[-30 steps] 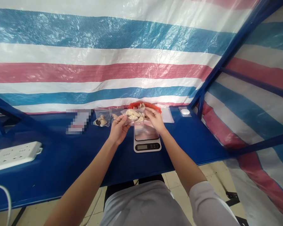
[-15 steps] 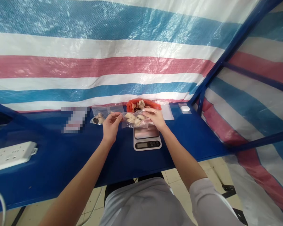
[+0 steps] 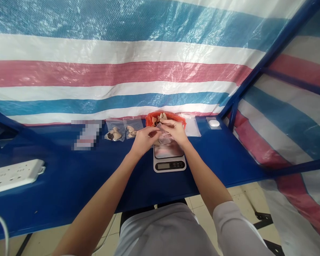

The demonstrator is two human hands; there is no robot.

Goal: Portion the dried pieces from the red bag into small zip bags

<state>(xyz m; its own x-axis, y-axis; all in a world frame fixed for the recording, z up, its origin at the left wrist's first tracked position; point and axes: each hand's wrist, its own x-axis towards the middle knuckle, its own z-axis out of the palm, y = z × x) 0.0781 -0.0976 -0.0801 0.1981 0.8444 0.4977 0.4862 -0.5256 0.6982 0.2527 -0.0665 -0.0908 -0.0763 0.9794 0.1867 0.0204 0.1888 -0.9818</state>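
Note:
Both hands are at a clear plastic bag [image 3: 164,138] held over the back of a kitchen scale [image 3: 170,166]. My left hand [image 3: 146,140] pinches the bag's left edge with thumb and forefinger. My right hand [image 3: 176,132] grips it from the upper right with bent fingers. My fingers cover much of the bag, and its contents are hard to make out. Just behind the hands lies an open red plastic bag [image 3: 150,117] holding pale and brown pieces. To the left, two clear bags with similar pieces lie side by side, one bag [image 3: 114,134] and another bag [image 3: 131,131].
A clear pouch [image 3: 193,126] lies right of the red bag, and a small white oval item [image 3: 214,123] sits farther right. A white power strip [image 3: 16,175] rests on the blue table [image 3: 77,185] at left. Striped sheeting [image 3: 122,74] and blue frame bars [image 3: 245,81] enclose the table.
My hands have come closer together, my left one moving right. The clear bag between them is now bunched and less spread out. The second clear bag at left shows more fully.

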